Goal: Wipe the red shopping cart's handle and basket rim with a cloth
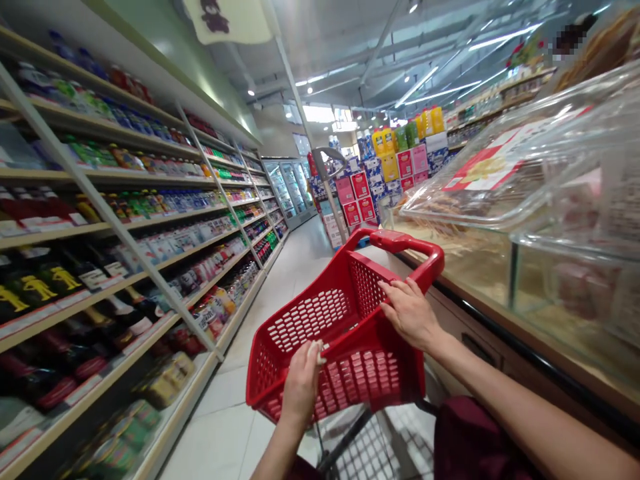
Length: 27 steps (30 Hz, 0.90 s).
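Observation:
A red plastic shopping basket (360, 363) with slotted walls sits in front of me, on top of a metal wire cart (367, 447). My left hand (301, 383) is closed at the basket's near rim, with a small crumpled white cloth (319, 350) showing at its fingertips; whether it is cloth or tissue is hard to tell. Farther right, my right hand (411, 312) grips the rim near the corner, fingers bent over the edge. The basket's thick red handle (400, 243) lies just beyond that hand. Little of the basket's inside floor shows.
Shelves of bottles and cans (165, 200) line the left side. At right stands a glass-sided counter (475, 267) bearing clear plastic food packs (500, 180). Stacked drink cartons (357, 197) and a slanting metal pole (325, 180) stand ahead. Pale floor tiles (220, 427) run between.

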Available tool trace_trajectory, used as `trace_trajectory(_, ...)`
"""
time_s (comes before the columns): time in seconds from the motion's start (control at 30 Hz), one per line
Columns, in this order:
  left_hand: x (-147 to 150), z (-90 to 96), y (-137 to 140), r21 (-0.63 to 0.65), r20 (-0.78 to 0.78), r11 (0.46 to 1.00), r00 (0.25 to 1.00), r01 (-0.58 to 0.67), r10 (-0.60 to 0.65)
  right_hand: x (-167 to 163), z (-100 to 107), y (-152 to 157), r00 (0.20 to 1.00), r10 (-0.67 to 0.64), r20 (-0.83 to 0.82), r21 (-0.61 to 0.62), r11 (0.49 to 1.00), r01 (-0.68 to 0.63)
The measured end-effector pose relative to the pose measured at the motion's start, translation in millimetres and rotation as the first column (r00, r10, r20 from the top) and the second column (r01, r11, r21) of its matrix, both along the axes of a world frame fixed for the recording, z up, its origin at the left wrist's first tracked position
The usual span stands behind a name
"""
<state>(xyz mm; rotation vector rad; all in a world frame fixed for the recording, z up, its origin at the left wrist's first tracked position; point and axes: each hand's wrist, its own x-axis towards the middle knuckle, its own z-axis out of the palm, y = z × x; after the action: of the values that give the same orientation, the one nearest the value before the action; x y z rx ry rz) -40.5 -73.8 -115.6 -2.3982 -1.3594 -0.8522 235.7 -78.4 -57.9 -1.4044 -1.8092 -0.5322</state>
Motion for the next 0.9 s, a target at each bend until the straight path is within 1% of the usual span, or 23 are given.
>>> trace_trajectory(0.03,-4,-0.2,0,-0.005,-0.007,1.0,1.0,-0.006,0.005,-3,0,0,1.0,-0.008,-0.004,0.001,1.0,0.008)
trace_trajectory(0.07,1,0.8,0,-0.011,-0.003,1.0,1.0,-0.002,0.002,-6,0,-1,1.0,-0.015,-0.005,0.002,1.0,0.015)
trace_trajectory(0.1,14,2.6,2,-0.018,0.005,1.0,1.0,0.018,-0.018,-9,-1,-3,1.0,-0.021,0.0,0.001,1.0,0.021)
trace_trajectory(0.2,69,11.0,11,0.003,0.051,0.996,0.995,0.089,-0.089,-15,-1,-8,0.999,-0.004,0.046,-0.009,1.0,0.004)
trace_trajectory(0.23,81,12.7,13,0.016,0.057,0.995,0.993,0.101,-0.102,-14,-2,-9,0.998,0.007,0.067,-0.01,1.0,-0.007)
trace_trajectory(0.27,85,12.8,14,0.027,0.054,0.994,0.992,0.109,-0.111,-13,-2,-10,0.996,0.016,0.085,-0.01,1.0,-0.016)
trace_trajectory(0.3,80,10.6,14,0.032,0.04,0.993,0.992,0.115,-0.116,-12,-2,-11,0.995,0.021,0.099,-0.008,1.0,-0.021)
trace_trajectory(0.33,65,6.3,12,0.036,0.021,0.993,0.993,0.114,-0.115,-10,-2,-11,0.994,0.02,0.108,-0.006,1.0,-0.02)
trace_trajectory(0.4,16,-6.2,6,0.05,-0.019,0.995,0.996,0.085,-0.085,-7,-3,-11,0.993,0.009,0.117,0.002,1.0,-0.009)
trace_trajectory(0.47,-38,-18.2,-2,0.102,-0.012,0.995,1.0,-0.012,0.013,-10,-5,-12,0.993,-0.012,0.115,0.011,1.0,0.011)
trace_trajectory(0.5,-58,-22.5,-5,0.131,-0.005,0.989,0.998,-0.061,0.063,-13,-6,-13,0.994,-0.029,0.109,0.015,1.0,0.027)
trace_trajectory(0.53,-70,-25.5,-7,0.166,0.015,0.981,0.995,-0.101,0.1,-18,-8,-14,0.994,-0.047,0.104,0.017,0.999,0.045)
trace_trajectory(0.57,-72,-27.2,-9,0.185,0.027,0.975,0.992,-0.125,0.122,-24,-10,-16,0.993,-0.059,0.101,0.017,0.998,0.058)
trace_trajectory(0.6,-65,-27.6,-9,0.195,0.035,0.972,0.991,-0.133,0.128,-31,-12,-19,0.993,-0.062,0.101,0.018,0.998,0.06)
trace_trajectory(0.63,-50,-26.8,-9,0.192,0.04,0.973,0.992,-0.127,0.122,-37,-14,-21,0.993,-0.053,0.105,0.02,0.998,0.052)
trace_trajectory(0.73,11,-19.5,-4,0.184,0.016,0.982,0.999,-0.053,0.051,-47,-23,-25,0.993,0.01,0.118,0.035,0.999,-0.014)
trace_trajectory(0.77,25,-16.9,-2,0.186,0.022,0.981,0.999,-0.053,0.05,-46,-25,-25,0.993,0.027,0.118,0.039,0.999,-0.032)
trace_trajectory(0.8,31,-15.4,-2,0.191,0.009,0.981,1.0,-0.027,0.026,-44,-27,-25,0.992,0.041,0.116,0.041,0.998,-0.046)
trace_trajectory(0.83,28,-15.6,-3,0.195,-0.007,0.981,1.0,-0.002,0.004,-40,-28,-23,0.992,0.052,0.116,0.041,0.998,-0.057)
trace_trajectory(0.87,16,-17.5,-6,0.197,-0.025,0.98,1.0,0.021,-0.016,-36,-28,-22,0.991,0.061,0.115,0.042,0.997,-0.067)
trace_trajectory(0.9,-5,-21.1,-10,0.197,-0.042,0.98,0.999,0.039,-0.031,-32,-28,-21,0.991,0.069,0.115,0.043,0.996,-0.074)
